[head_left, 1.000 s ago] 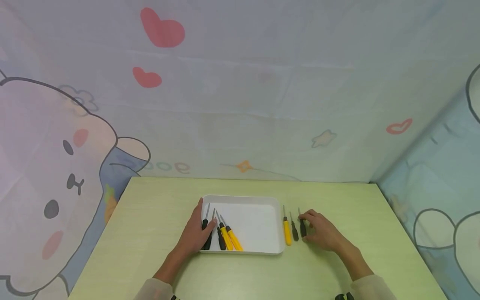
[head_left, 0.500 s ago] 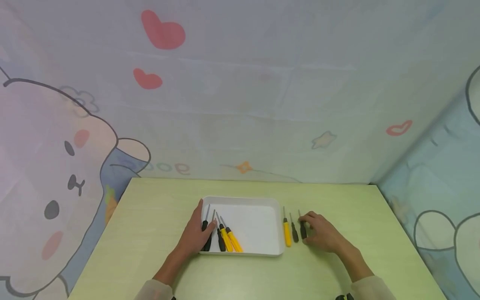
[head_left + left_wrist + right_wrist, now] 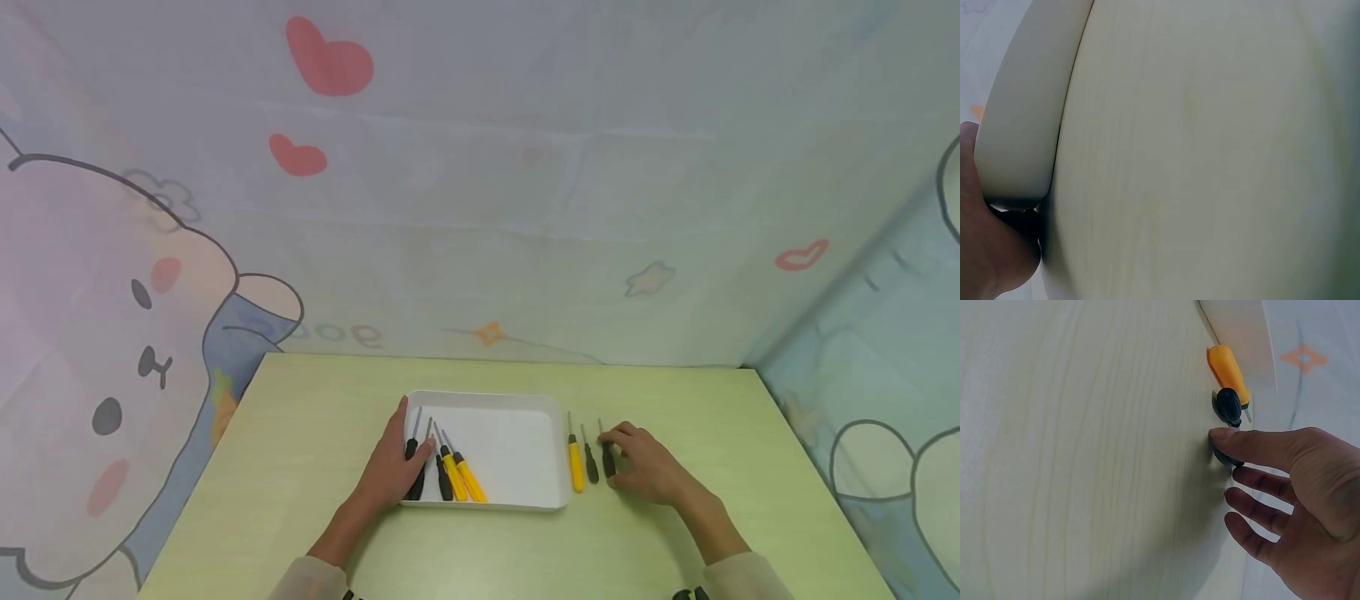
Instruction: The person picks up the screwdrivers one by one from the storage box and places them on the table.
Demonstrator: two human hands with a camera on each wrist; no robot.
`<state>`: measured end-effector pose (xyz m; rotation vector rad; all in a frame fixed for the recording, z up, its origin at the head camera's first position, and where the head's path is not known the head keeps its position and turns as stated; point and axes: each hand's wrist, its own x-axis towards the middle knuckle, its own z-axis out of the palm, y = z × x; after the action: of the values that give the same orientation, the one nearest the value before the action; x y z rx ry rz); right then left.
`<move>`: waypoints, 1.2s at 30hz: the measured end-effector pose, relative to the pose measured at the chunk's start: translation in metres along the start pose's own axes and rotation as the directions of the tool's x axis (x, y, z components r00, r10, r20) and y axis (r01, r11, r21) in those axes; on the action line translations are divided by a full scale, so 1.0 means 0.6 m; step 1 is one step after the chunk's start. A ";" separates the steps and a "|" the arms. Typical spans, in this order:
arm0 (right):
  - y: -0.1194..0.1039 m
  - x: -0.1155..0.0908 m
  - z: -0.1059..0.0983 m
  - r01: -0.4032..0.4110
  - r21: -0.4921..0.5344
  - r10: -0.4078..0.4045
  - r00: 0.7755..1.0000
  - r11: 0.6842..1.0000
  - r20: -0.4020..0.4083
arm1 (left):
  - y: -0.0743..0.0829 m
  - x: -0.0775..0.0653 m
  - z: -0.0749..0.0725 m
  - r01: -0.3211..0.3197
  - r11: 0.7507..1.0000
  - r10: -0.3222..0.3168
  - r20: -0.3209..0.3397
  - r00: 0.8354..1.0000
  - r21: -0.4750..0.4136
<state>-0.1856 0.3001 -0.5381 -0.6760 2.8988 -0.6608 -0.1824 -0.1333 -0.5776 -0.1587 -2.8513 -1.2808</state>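
Note:
At the left end of a white tray (image 3: pixel 517 454), my left hand (image 3: pixel 386 471) grips the wall, thumb over the rim and fingers along the outside. Yellow screwdrivers (image 3: pixel 468 477) and black ones (image 3: pixel 446 483) lie in the tray; the hand partly covers some. To the tray's right, my right hand (image 3: pixel 648 468) pinches a black screwdriver (image 3: pixel 608 461) on the table between thumb and fingers. Beside it lie a smaller black screwdriver (image 3: pixel 591 468) and a yellow screwdriver (image 3: pixel 576 467), roughly parallel. The right wrist view shows the thumb (image 3: pixel 1254 447) against the black handle.
Beneath everything is a pale wooden table (image 3: pixel 480 550). A printed cloth (image 3: pixel 480 208) with hearts and cartoon animals hangs behind the table and at its sides. The tray's outer wall (image 3: pixel 1025 106) fills the left of the left wrist view.

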 end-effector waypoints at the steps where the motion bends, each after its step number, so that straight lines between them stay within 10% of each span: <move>1: 0.000 0.000 0.000 0.002 0.004 -0.002 1.000 1.000 0.000 | 0.000 0.000 0.000 -0.002 1.000 0.002 -0.002 1.000 -0.002; 36: -0.036 0.010 -0.040 0.034 0.039 -0.032 0.998 0.999 -0.050 | -0.001 0.003 0.000 0.003 1.000 -0.003 0.005 1.000 0.002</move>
<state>-0.1865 0.2896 -0.5072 -0.7142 2.9166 -0.7468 -0.1841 -0.1334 -0.5779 -0.1576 -2.8584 -1.2802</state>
